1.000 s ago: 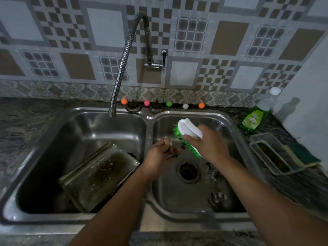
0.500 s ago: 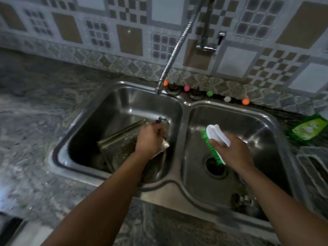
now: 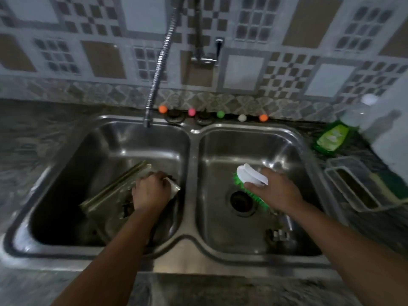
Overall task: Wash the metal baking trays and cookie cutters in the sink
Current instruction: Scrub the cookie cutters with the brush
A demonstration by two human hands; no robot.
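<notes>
A double steel sink [image 3: 192,164] fills the view. In its left basin a dirty metal baking tray [image 3: 110,195] leans tilted. My left hand [image 3: 151,192] is curled over the tray's upper right corner; whether it holds a cookie cutter there is hidden. My right hand [image 3: 276,192] grips a scrubbing brush [image 3: 250,177] with a white handle and green bristles above the right basin's drain [image 3: 241,200]. Small metal cookie cutters [image 3: 280,236] lie on the right basin's floor near its front.
A flexible metal faucet [image 3: 157,69] hangs over the left basin's back. A green dish soap bottle [image 3: 333,138] stands at the right. A clear plastic holder [image 3: 351,188] with a green sponge [image 3: 395,184] sits on the right counter. Several small coloured balls [image 3: 192,111] line the sink's back rim.
My left hand moved from the right basin to the tray in the left basin and now rests on its corner. My right hand keeps the brush over the drain.
</notes>
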